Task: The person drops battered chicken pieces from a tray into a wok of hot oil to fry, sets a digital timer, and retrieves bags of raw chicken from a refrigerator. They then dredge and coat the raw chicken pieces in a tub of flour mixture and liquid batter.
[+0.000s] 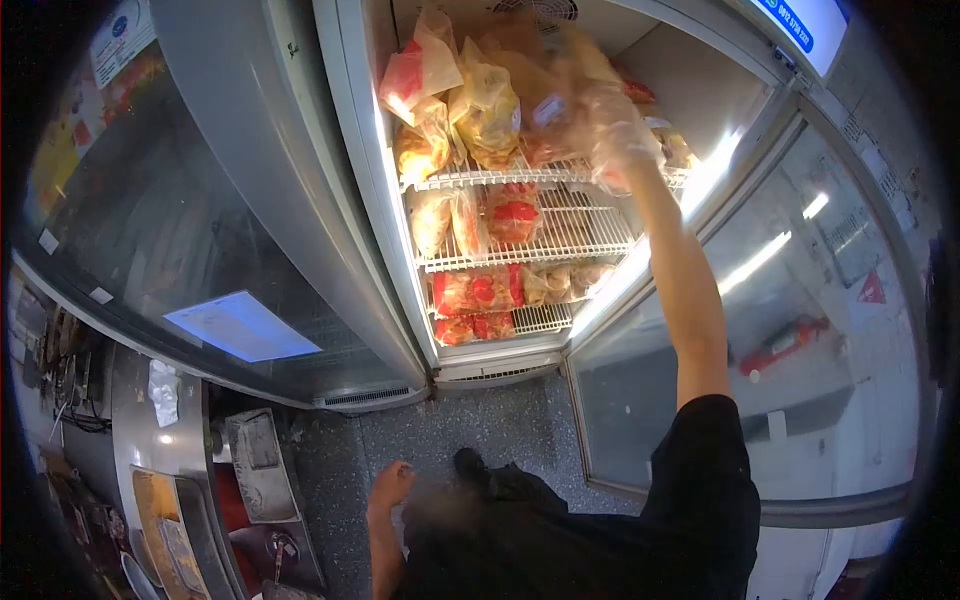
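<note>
My right hand (618,140) reaches into the open fridge above its top shelf, blurred by motion. Clear plastic is around or against it, and its fingers cannot be made out. Left of it on the top rack (540,177) sit a yellowish bag (487,115) and a white and pink bag (420,70). Low at my left side hangs my left hand (393,482), away from the fridge, its fingers curled in with nothing visible in them.
Lower shelves hold red packs (480,290) and other bagged food. The fridge's glass door (740,350) stands open at the right. Another glass-fronted fridge (230,230) is at the left, above a steel counter (150,420) with trays. Speckled floor (400,430) shows below.
</note>
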Demonstrator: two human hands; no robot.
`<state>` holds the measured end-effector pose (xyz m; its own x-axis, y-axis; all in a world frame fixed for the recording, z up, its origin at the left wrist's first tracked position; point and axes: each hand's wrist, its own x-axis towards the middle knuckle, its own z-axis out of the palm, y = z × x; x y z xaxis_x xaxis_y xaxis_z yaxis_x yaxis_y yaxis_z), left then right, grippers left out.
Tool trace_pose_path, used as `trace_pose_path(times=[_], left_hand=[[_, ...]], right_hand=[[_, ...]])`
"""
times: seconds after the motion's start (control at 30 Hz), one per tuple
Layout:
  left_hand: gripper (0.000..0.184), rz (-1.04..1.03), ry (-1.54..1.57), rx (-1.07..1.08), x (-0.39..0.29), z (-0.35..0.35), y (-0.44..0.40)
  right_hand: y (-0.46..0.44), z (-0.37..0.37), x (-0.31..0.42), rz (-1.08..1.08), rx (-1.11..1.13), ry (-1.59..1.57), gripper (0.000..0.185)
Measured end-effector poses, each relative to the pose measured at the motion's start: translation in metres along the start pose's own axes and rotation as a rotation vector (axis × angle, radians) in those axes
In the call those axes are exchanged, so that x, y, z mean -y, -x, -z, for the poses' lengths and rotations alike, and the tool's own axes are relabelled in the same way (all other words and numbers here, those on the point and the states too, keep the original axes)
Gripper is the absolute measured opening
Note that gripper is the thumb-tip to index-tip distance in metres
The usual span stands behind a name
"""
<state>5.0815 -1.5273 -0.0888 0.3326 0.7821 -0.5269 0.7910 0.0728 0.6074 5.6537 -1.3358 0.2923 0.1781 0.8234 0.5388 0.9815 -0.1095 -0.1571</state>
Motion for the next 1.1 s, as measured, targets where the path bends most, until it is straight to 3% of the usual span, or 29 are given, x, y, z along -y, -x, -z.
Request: trace_pose_path(times=[0.07, 0.2, 0.37, 0.47, 0.53, 0.63, 0.73, 0.8, 0.87, 0.93, 1.03, 1.07, 1.1], left_hand=[[0.033, -0.029, 0.066, -0.072, 0.006, 0.0, -0.005], [0.034, -0.025, -0.093, 0.001, 0.024, -0.01, -0.009], [0.033, 0.05, -0.033, 0.063, 0.013, -0.002, -0.004], [0.033, -0.021, -0.058, -0.032, 0.014, 0.002, -0.006], [0.034, 0.053, 0.026, -0.014, 0.006, 0.01, -0.002], [0.035, 0.055, 0.054, -0.033, 0.006, 0.011, 0.0], [0.034, 0.039, -0.031, -0.044, 0.01, 0.009, 0.001], [0.033, 0.035, -0.041, -0.041, 0.012, 0.007, 0.002], [0.033, 0.024, 0.021, -0.046, 0.013, 0.009, 0.0], [0.032, 0.009, -0.009, -0.086, 0.012, 0.012, 0.0], [0.031, 0.009, 0.024, -0.109, 0.007, 0.009, 0.0], [0.031, 0.014, 0.04, -0.111, 0.008, 0.009, 0.001], [0.03, 0.021, 0.025, -0.094, 0.008, 0.009, 0.0]], right_hand=[[-0.013, 0.005, -0.051, -0.025, 0.064, -0.319, 0.042], [-0.019, -0.006, -0.132, 0.004, 0.104, -0.761, 0.034], [0.017, 0.019, -0.066, -0.113, 0.104, -1.118, 0.025], [0.009, 0.004, -0.075, -0.181, -0.012, -0.95, 0.027], [0.004, -0.003, -0.085, -0.264, -0.013, -0.813, 0.028], [0.006, 0.053, -0.001, -0.404, -0.042, -0.345, 0.029], [0.002, 0.043, 0.021, 0.118, -0.355, 0.171, 0.037], [-0.03, 0.02, -0.015, 0.05, -0.217, -0.01, 0.037], [-0.033, 0.028, -0.008, -0.08, -0.283, -0.191, 0.032], [-0.028, 0.049, 0.004, -0.255, -0.547, -0.371, 0.022], [-0.02, 0.023, -0.047, -0.495, -0.516, -0.85, 0.018], [-0.018, -0.003, -0.08, -0.266, -0.547, -1.135, 0.015], [-0.013, 0.0, -0.073, -0.292, -0.517, -1.171, 0.014]])
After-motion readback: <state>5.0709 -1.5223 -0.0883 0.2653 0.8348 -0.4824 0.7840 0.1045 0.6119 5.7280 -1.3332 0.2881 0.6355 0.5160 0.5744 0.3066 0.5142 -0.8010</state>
